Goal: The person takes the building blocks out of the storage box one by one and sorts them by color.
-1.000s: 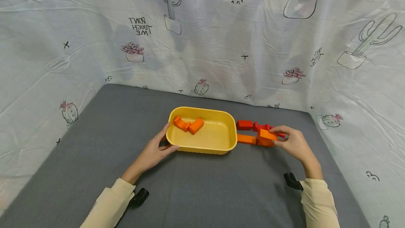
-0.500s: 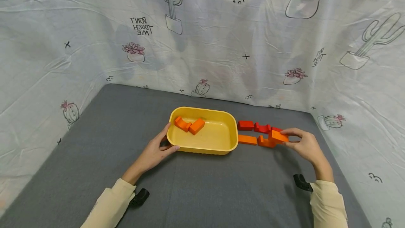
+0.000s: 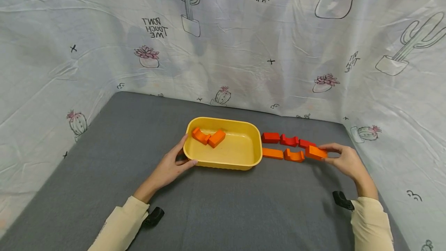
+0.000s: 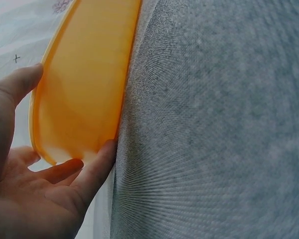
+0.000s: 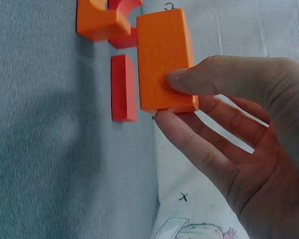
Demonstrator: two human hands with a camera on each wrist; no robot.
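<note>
My right hand [image 3: 348,162] pinches an orange rectangular block [image 3: 315,152] between thumb and fingertips. In the right wrist view, the thumb lies on the broad face of this block [image 5: 162,55] and fingers touch its lower end. It appears raised above the table. My left hand [image 3: 168,170] holds the left end of a yellow plastic bin [image 3: 240,165], thumb and fingers spread around its corner. Two orange blocks lie inside the bin, one curved [image 3: 201,137] and one rectangular [image 3: 216,139]. The left wrist view shows the bin's outer wall [image 4: 87,84] between the digits.
Right of the bin, a red row holds a rectangular block [image 3: 270,138], a curved block [image 3: 289,140] and another block [image 3: 306,143]. In front of it lie a flat orange block [image 3: 273,153] and a curved orange block [image 3: 294,155]. Patterned cloth [image 3: 223,50] surrounds the grey table [image 3: 223,212].
My right hand has carried the orange rectangular block to the right, past the curved orange block, which is now uncovered. My left hand and the bin have stayed in place.
</note>
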